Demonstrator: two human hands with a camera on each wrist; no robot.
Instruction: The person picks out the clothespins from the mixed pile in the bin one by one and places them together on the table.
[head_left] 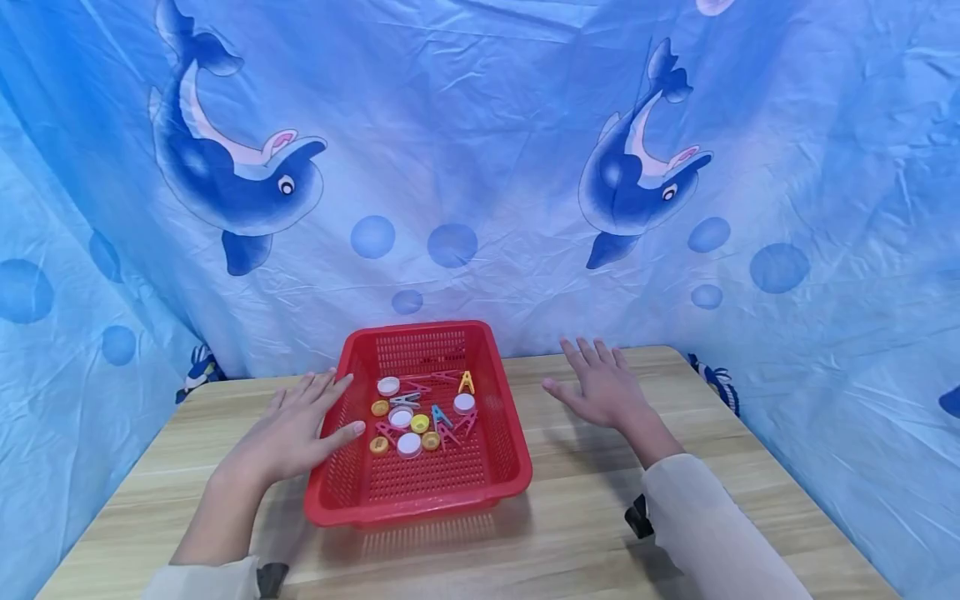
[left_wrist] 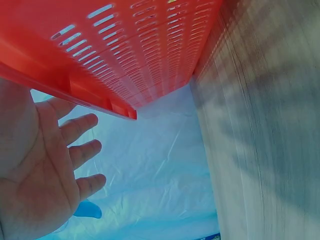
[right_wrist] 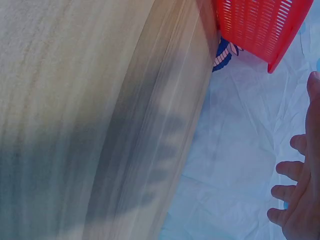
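A red plastic basket (head_left: 420, 504) with slotted sides stands on the table. Inside lie bottle caps, among them a white cap (head_left: 409, 445), a bright yellow cap (head_left: 419, 424) and an amber cap (head_left: 379, 445). Mixed with them are clothespins: a yellow clothespin (head_left: 467, 382), a blue clothespin (head_left: 440, 416), a grey clothespin (head_left: 405, 401) and several pink ones. My left hand (head_left: 288, 435), fingers spread, is at the basket's left rim; whether it touches cannot be told. To the basket's right, my right hand (head_left: 606, 393) hovers over the table, fingers straight and holding nothing.
The wooden table (head_left: 577, 533) reaches back to a blue curtain (head_left: 480, 167) printed with dolphins. Rope-like tassels hang by the back corners, one tassel (head_left: 201, 372) at left and another tassel (head_left: 716, 385) at right.
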